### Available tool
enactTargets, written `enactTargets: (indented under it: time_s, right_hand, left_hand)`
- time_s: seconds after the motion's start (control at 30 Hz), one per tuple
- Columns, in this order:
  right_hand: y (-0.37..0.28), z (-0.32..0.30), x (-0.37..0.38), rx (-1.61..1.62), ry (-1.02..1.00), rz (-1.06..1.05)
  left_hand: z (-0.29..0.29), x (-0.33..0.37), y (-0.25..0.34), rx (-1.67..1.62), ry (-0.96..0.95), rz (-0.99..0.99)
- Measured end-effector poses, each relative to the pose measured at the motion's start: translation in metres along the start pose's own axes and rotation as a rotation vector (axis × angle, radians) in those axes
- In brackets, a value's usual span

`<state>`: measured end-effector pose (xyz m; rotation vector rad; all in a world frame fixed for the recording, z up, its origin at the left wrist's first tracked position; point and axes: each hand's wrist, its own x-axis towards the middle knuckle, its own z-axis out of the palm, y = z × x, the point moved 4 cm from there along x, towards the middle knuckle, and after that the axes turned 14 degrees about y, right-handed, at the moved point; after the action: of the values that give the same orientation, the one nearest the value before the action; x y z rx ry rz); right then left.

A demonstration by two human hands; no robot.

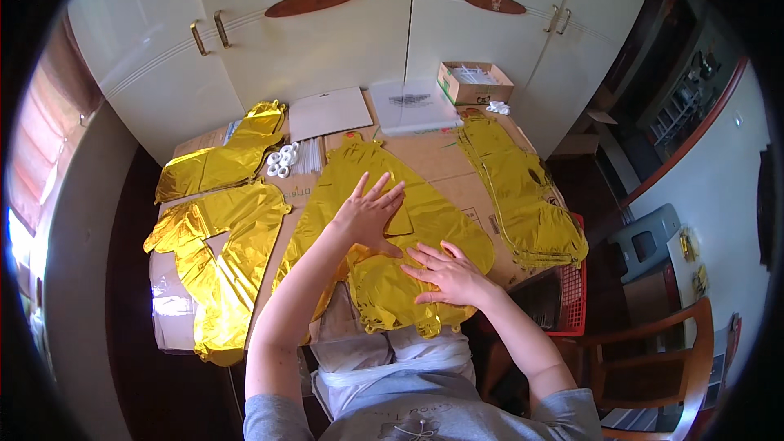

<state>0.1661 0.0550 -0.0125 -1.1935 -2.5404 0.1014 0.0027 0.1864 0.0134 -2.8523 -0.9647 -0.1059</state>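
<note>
Gold foil, thin and crinkly, lies flat under both palms: the uninflated letter balloon [408, 229] is spread across the middle of the cardboard-covered counter [445, 159], its lower lobes hanging over the near edge toward the person's lap. The right hand [449, 276] presses down on the near part with fingers spread and flat, its grip apart and clamped on nothing. The left hand [369, 214] lies a little farther on, also splayed flat on the foil, grip apart.

The overhanging end looks likely to slide off if the pressure lets up, since foil on cardboard offers little hold. Rough smoothing could crease the film or strain a seam. The red basket [572, 294] just beside the right elbow could be knocked.

To the left, another gold foil piece [220, 261] lies flat, and a further one [224, 159] behind it; a stack of foil balloons [523, 196] sits at the right. Beyond, small white rings [282, 161] rest beside a bundle of white sticks [309, 155], then white sheets [328, 112] and an open cardboard box [474, 82] against the cupboard doors [327, 41].

Whether the balloon's valve is under a hand I cannot tell; the box's contents are too small to make out.
</note>
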Motion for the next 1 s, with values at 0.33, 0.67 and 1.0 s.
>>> enactTargets:
  time_s: [0.33,0.67,1.0]
  right_hand:
    - [-0.003,-0.007,0.001,-0.015,-0.078,0.001]
    - [-0.005,-0.008,0.000,-0.079,-0.159,-0.039]
    - [-0.019,-0.022,-0.116,0.161,1.012,0.557]
  left_hand:
    - [0.020,-0.004,0.010,-0.149,-0.029,0.040]
    - [0.007,-0.008,0.018,-0.122,-0.005,0.035]
    - [0.015,-0.010,0.016,-0.145,0.053,0.031]
